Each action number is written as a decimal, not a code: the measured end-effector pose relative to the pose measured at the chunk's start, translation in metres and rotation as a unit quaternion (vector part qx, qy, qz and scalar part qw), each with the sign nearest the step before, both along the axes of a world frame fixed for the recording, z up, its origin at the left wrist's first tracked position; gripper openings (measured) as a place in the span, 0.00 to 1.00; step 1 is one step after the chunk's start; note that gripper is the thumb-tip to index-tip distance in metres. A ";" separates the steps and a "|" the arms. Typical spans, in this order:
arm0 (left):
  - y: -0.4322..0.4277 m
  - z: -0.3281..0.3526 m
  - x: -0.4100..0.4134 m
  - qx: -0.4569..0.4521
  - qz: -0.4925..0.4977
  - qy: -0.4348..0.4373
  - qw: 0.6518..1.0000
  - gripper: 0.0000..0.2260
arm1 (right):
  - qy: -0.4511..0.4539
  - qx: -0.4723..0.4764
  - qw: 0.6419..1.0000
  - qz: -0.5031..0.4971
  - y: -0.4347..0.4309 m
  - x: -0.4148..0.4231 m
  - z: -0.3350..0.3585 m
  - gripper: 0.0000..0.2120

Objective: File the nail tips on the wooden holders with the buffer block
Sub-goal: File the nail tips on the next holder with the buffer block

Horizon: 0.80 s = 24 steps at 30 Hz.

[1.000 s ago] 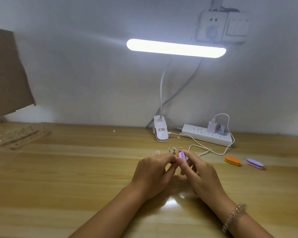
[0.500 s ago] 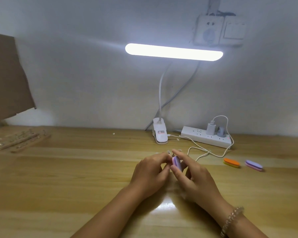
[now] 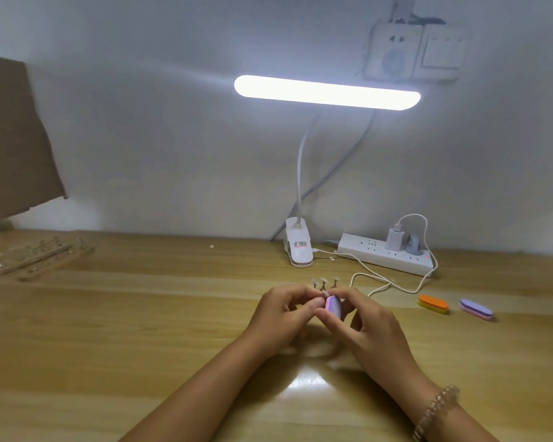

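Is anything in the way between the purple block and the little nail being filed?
Nothing visible does. The right hand holds the buffer directly against the nail tip, which the left hand pinches; no fingers or other items lie between them.

Purple-pink buffer block [image 3: 333, 307] upright against a small nail tip [image 3: 325, 293]

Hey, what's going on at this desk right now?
A person is filing nail tips at a desk under a lit lamp. The right hand holds a buffer block at a nail tip, which the left hand pinches. Three more tips stand just behind the hands. An orange buffer and a purple buffer lie unused to the right, and more holders lie at the far left.
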<state>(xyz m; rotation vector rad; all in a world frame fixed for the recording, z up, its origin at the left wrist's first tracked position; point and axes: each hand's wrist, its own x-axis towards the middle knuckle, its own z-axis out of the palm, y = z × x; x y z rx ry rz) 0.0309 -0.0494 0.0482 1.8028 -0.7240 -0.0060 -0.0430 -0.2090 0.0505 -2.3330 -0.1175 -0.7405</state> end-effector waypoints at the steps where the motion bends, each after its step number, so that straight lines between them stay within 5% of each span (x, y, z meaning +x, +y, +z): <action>1: -0.001 0.000 0.000 -0.012 -0.009 0.027 1.000 0.07 | -0.006 0.006 1.000 0.001 0.000 -0.001 0.000 0.22; 7: 0.000 0.001 0.001 -0.042 -0.017 0.083 0.995 0.07 | -0.021 -0.071 0.997 -0.012 0.004 -0.001 -0.001 0.18; 18: 0.001 0.002 -0.007 0.006 -0.097 0.058 0.993 0.07 | -0.012 0.053 0.998 -0.034 -0.004 0.004 -0.001 0.21; 24: 0.000 -0.001 -0.003 0.001 -0.076 0.067 0.995 0.09 | -0.009 -0.003 1.000 -0.015 0.002 0.001 -0.001 0.18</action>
